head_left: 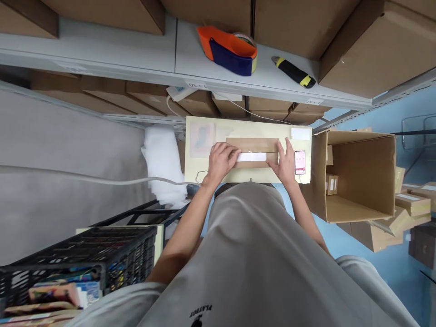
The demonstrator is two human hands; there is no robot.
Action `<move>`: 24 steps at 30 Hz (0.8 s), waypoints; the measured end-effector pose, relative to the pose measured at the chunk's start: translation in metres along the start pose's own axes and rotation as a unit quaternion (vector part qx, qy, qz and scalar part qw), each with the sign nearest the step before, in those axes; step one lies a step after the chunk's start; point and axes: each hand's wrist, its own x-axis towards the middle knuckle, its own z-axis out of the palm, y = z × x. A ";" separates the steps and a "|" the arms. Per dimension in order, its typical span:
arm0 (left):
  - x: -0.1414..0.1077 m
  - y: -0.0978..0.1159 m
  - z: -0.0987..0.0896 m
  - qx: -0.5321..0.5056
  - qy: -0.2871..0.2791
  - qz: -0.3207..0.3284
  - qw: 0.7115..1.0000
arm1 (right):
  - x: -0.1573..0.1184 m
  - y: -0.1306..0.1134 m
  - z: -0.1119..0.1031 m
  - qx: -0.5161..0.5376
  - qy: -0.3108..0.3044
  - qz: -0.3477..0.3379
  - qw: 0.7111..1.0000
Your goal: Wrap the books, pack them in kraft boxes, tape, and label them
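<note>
A flat, narrow cardboard box (pixel 252 145) lies on the pale yellow tabletop (pixel 245 126) in front of me. A white label strip (pixel 252 157) runs lengthwise along its upper face. At the left end of the label, my left hand (pixel 222 161) is closed, with curled fingers and thumb together on the strip. My right hand (pixel 284 164) is at the box's right end, its thumb touching near the label's right end and its fingers stretched out and apart. Right of that hand lies a lit phone (pixel 300 162).
An orange and blue tape dispenser (pixel 231 52) and a black-yellow utility knife (pixel 293 71) lie on the shelf above. A large open carton (pixel 361 177) with small boxes inside stands at right. White foam wrap (pixel 163 159) and a black crate (pixel 126 254) are at left.
</note>
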 end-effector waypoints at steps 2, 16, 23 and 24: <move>-0.006 -0.006 0.011 -0.015 0.022 -0.024 0.999 | 0.000 0.003 0.003 0.018 -0.005 0.001 1.000; 0.000 -0.057 0.071 -0.296 0.049 -0.195 0.934 | 0.043 0.022 0.045 0.173 -0.036 0.166 0.970; -0.001 -0.060 0.073 -0.320 0.049 -0.187 0.927 | 0.041 0.020 0.036 0.122 -0.069 0.164 0.977; -0.002 -0.061 0.073 -0.319 0.051 -0.187 0.928 | 0.041 0.019 0.034 0.110 -0.083 0.168 0.976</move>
